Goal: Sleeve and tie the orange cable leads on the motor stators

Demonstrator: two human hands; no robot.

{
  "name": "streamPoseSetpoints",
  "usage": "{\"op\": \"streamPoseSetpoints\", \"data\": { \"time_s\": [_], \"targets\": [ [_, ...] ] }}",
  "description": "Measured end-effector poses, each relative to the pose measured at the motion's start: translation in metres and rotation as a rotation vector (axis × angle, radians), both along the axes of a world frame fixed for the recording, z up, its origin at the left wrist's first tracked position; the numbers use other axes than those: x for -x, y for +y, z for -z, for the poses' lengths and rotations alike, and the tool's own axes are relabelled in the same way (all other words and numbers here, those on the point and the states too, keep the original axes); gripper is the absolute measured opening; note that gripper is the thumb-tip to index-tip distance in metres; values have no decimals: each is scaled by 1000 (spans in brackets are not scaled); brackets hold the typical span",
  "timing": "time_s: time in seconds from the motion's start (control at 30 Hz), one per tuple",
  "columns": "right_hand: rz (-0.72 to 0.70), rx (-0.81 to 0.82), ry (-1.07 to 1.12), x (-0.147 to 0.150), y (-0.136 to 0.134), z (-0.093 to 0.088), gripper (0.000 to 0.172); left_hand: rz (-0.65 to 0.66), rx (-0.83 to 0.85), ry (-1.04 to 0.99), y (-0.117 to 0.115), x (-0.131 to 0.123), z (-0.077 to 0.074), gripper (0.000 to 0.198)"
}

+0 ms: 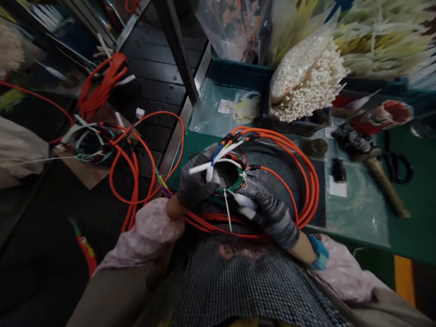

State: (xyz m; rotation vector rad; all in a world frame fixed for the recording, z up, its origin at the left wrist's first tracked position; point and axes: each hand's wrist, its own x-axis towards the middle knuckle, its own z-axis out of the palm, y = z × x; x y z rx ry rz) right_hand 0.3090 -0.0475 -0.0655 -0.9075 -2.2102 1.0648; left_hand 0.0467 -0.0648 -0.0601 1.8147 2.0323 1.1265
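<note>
A ring-shaped stator point(235, 186) with green edging and a dark open middle sits in front of me, thick orange cables point(311, 181) looping from it to the right. My left hand point(199, 177), in a grey glove, is closed on its left side beside white sleeves point(200, 168) and blue and yellow leads. At the lower right rim, my gloved right hand point(272, 211) is closed against the ring. Pale shapes at its fingertips may be glove tips or a small tool; I cannot tell. A white cable tie point(228, 211) hangs from the rim towards me.
Another stator point(90, 143) with orange cables lies to the left. Behind stands a bag of thin white sticks or tubes point(306, 77) by a teal bin point(235, 72). A hammer point(384, 181), scissors point(397, 163) and a red can point(384, 116) lie on the right.
</note>
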Motion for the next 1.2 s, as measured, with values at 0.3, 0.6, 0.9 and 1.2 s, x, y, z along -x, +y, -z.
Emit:
{"op": "streamPoseSetpoints", "data": {
  "time_s": [0.3, 0.6, 0.9, 1.2],
  "targets": [
    [-49, -140, -158, -13, -16, -15, 31, 290, -318, 39, -43, -12, 5, 62],
    [16, -331, -151, 6, -11, -33, 25, 261, -253, 160, -57, -15, 9, 62],
    [7, -280, -202, -8, -2, -40, 19, 345, -244, 301, -47, -17, -4, 62],
    [106, -331, -327, -27, 24, -53, 28, 499, -184, 367, 6, -42, -35, 56]
  ]
}}
